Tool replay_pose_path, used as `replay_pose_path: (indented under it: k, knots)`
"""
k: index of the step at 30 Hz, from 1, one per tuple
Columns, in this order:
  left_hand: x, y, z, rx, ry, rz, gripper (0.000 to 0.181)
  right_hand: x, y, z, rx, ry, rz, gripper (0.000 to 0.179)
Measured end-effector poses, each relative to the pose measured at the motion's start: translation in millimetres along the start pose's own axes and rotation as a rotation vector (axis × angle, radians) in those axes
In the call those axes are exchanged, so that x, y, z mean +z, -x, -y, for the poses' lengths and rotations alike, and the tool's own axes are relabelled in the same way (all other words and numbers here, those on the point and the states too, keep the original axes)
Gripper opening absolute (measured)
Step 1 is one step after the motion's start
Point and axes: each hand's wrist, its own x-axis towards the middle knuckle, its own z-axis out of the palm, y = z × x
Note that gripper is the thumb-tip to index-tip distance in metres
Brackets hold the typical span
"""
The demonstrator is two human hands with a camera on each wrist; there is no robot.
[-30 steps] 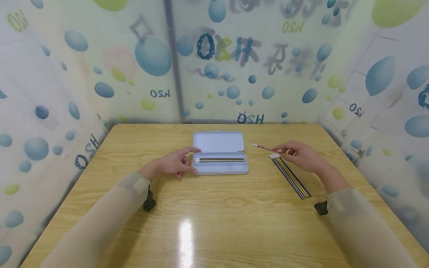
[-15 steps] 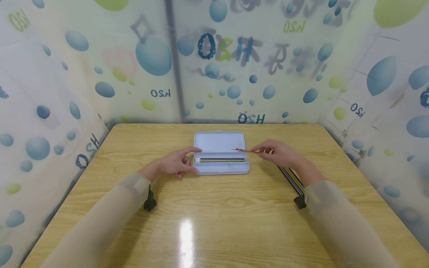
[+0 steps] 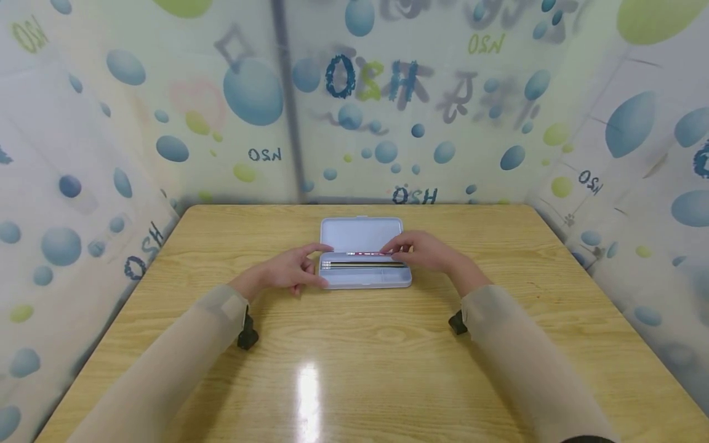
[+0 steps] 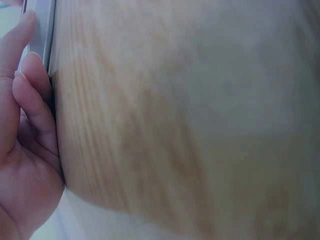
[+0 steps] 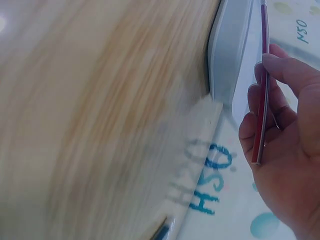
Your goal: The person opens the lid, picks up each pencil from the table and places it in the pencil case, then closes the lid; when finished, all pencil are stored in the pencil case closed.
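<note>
A pale blue-grey pencil case (image 3: 365, 285) lies with its lid folded back on the table. Several dark striped pencils (image 3: 360, 264) with light ends lie side by side inside it. My left hand (image 3: 285, 269) holds the case's left end, index finger at the hinge side and thumb at the front corner; its other fingers are curled. My right hand (image 3: 423, 250) pinches a red pencil (image 5: 263, 107) between thumb and fingers. In the head view this pencil lies level above the case's back edge, near the hinge. Whether it touches the case I cannot tell.
The wood-grain table (image 3: 354, 344) reaches back to a wall covering (image 3: 354, 172) with printed drops and letters. A dark pointed end (image 5: 162, 230) shows at the bottom of the right wrist view. My right forearm covers where a pencil bundle lay.
My right hand has carried the red pencil leftward from beside the pencil bundle to over the case. The bundle is now hidden from the head view. My left hand has stayed put.
</note>
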Motion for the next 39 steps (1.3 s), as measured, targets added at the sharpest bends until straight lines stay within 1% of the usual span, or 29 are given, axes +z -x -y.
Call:
replay_pose_path:
  k: [7,16,24,29,39]
  knots:
    - [-0.3,-0.3,1.0,0.002,-0.003,0.002,0.090,13,-23.6,9,-0.038,0.033,0.029,0.023]
    - [0.1,-0.5,-0.2,0.000,0.025,0.014,0.090,22,-42.1,16,-0.079,0.050,0.056,0.023]
    - [0.1,-0.3,-0.7,0.004,0.032,0.014,0.089,25,-48.5,22,-0.069,0.066,0.068,0.025]
    - [0.5,1.2,-1.9,0.005,0.035,0.013,0.089,26,-51.6,22,-0.065,0.068,0.069,0.026]
    - [-0.2,1.2,-0.8,0.001,0.024,0.011,0.088,26,-49.4,18,-0.055,0.069,0.052,0.023]
